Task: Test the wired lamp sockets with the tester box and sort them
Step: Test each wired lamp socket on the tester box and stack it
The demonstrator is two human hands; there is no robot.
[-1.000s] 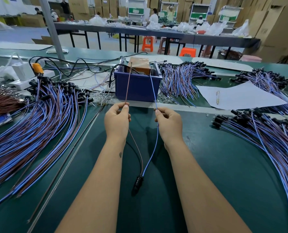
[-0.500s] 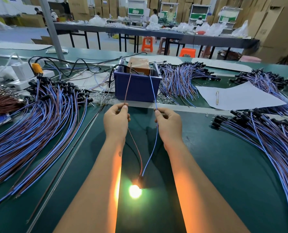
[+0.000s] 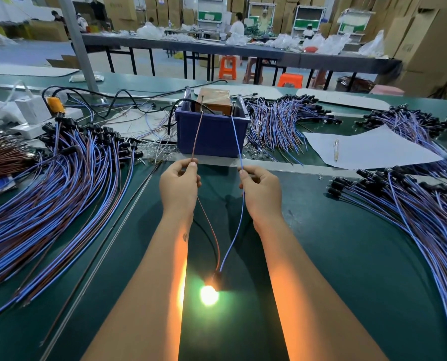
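Tester box: blue bin (image 3: pixel 212 136) on the table (image 3: pixel 347 256), brown unit (image 3: pixel 214 99) inside.
Left hand (image 3: pixel 179 187): grip pinching brown wire (image 3: pixel 197 131) reaching the bin.
Right hand (image 3: pixel 260 192): pinching blue wire (image 3: pixel 236 142).
Lamp socket (image 3: pixel 216 278): near of the bin, between forearms, bulb (image 3: pixel 209 295) lit.
Around: wired-socket heaps left (image 3: pixel 47 183) and right (image 3: pixel 412 209) of bin.

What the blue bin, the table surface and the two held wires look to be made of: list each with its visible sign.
Blue bin: likely moulded plastic; even matte colour, thick rim.
Table surface: green mat, perhaps rubber or vinyl; smooth, with a soft sheen.
Brown wire in the left hand and blue wire in the right hand: flexible plastic-looking insulation that bends in smooth curves; core not visible.
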